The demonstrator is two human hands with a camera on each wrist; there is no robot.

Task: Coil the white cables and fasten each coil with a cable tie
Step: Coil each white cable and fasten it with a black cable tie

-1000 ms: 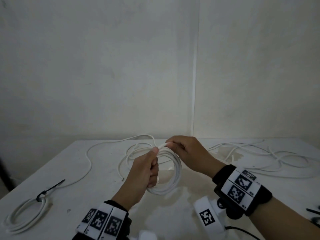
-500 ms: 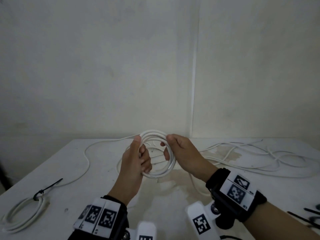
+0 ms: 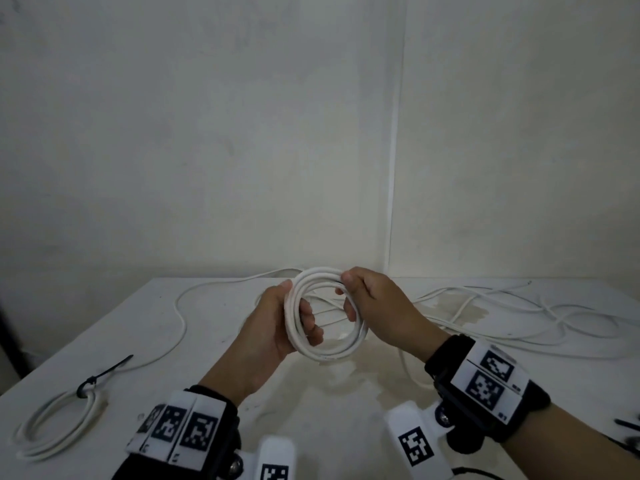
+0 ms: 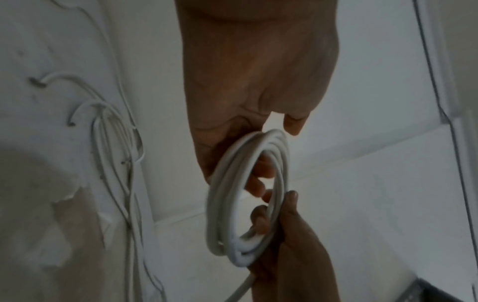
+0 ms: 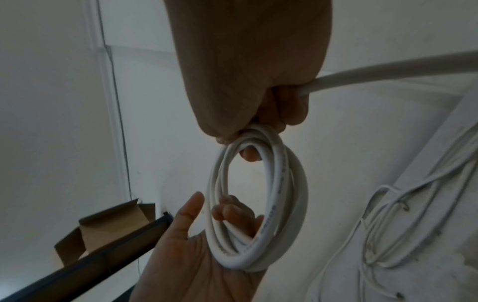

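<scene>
I hold a coil of white cable [image 3: 332, 351] upright above the middle of the white table [image 3: 311, 410]. My left hand [image 3: 277, 323] grips the coil's left side, fingers curled through the ring. My right hand [image 3: 374, 303] grips its upper right side. The coil [image 4: 232, 204] shows edge-on in the left wrist view, and the same coil [image 5: 287, 196] fills the right wrist view. A free tail of the cable [image 3: 180, 306] trails off to the left over the table. A finished coil [image 3: 59, 427] with a black cable tie [image 3: 100, 375] lies at the front left.
Loose white cables [image 3: 519, 317] sprawl over the right half of the table. Black cable ties [image 3: 627, 426] lie at the right edge. A brown cardboard box [image 5: 108, 228] shows beyond the table in the right wrist view. White walls meet in a corner behind the table.
The wide, loose loops have been gathered into a tighter ring, and both hands have lifted it and turned it upright. The right hand moved from the top strand onto the ring's right side.
</scene>
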